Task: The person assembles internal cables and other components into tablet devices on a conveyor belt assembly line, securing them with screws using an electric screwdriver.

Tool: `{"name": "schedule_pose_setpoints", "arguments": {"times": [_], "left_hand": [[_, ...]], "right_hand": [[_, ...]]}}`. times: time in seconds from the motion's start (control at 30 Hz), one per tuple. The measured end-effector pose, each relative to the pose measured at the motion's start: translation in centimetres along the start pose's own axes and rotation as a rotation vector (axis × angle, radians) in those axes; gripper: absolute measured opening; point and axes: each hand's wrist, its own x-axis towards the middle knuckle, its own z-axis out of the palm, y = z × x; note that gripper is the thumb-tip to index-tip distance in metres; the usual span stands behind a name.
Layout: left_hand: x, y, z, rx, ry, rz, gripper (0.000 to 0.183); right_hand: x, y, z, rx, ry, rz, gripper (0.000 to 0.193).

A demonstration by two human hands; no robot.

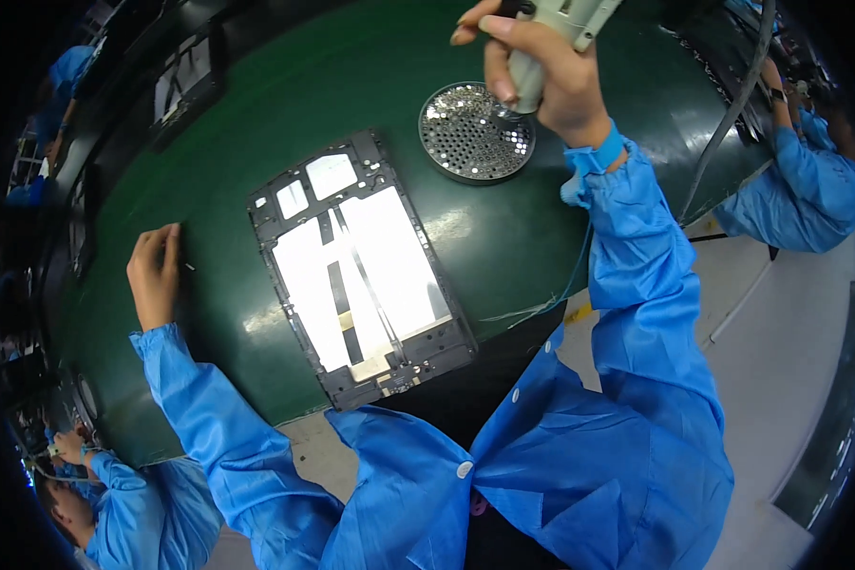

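My right hand (556, 81) grips a pale grey-green electric screwdriver (534, 68), its fingers wrapped around the body. The tool's upper end runs out of the picture, and its lower end is over the right side of a round metal screw tray (473, 142) full of small holes and shiny bits. My left hand (155, 271) rests on the green table, loosely bent, with nothing visible in it. Between my arms lies a black tablet-like housing (328, 304), tilted, with bright reflective panels and thin dark strips. Its near end reaches the table's front edge.
The green table (218, 180) curves around me. Another similar housing (185, 81) lies at the far left. A cord (584, 256) runs from my right wristband (598, 161). A grey cable (731, 114) hangs at right. Co-workers in blue sit at right (798, 190) and lower left (152, 503).
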Motion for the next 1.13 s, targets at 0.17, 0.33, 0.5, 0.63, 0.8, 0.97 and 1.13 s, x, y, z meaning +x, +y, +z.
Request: {"name": "schedule_pose_setpoints", "arguments": {"times": [0.17, 0.33, 0.5, 0.63, 0.8, 0.97, 1.13], "left_hand": [[0.2, 3.2, 2.0, -0.117, 0.236, -0.099, 0.023], [-1.1, 7.8, 4.2, -0.55, 0.254, -0.131, 0.023], [-0.9, 8.6, 4.6, -0.559, 0.25, -0.103, 0.025], [-0.8, 9.0, 4.5, -0.492, 0.192, -0.1, 0.028], [-1.1, 9.1, 5.2, -0.533, 0.199, -0.129, 0.031], [-1.3, 7.5, 4.6, -0.571, 0.19, -0.104, 0.028], [-1.1, 6.6, 4.6, -0.506, 0.199, 0.013, 0.024]], "right_hand": [[-0.6, 0.2, 0.9, 0.024, -0.058, 0.047, 0.019], [-1.0, 1.5, 0.8, -0.038, -0.1, -0.027, 0.018], [-1.0, 2.5, 0.4, -0.033, -0.138, -0.154, 0.018], [-1.0, 3.0, -0.2, -0.027, -0.17, -0.08, 0.019], [-0.9, 3.0, -0.2, -0.035, -0.181, -0.136, 0.02], [-1.1, 3.4, 0.6, -0.058, -0.185, -0.121, 0.018], [-1.1, 2.9, 0.4, -0.114, -0.283, 0.002, 0.028]]}}
